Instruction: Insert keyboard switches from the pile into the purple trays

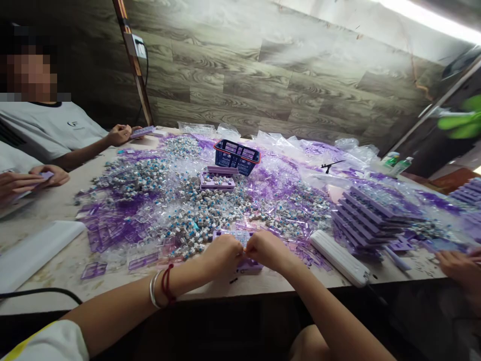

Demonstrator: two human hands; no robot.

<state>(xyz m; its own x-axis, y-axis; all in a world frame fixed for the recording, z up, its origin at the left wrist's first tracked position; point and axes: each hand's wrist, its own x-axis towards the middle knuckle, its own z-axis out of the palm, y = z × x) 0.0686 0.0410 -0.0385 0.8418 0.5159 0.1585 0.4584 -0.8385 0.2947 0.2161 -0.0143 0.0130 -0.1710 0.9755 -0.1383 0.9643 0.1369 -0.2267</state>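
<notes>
My left hand [224, 253] and my right hand [266, 249] meet at the front of the table, fingers curled in a pinch over a purple plastic tray [253, 266]. What sits between the fingertips is too small and covered to make out. Clear and bluish pieces [238, 235] show on the tray's far side. Just beyond lies a heap of small white-and-blue parts [203, 213]. Farther back, another purple tray [217, 183] holds some of these parts, in front of a dark blue basket [237, 156] with an orange rim.
Stacked purple trays [363, 220] stand to the right, beside a white power strip [340, 258]. Purple transparent pieces [112, 228] spread at left near a long white object [41, 250]. Co-workers' hands [122, 134] work at left; another person's hand [456, 265] is at far right.
</notes>
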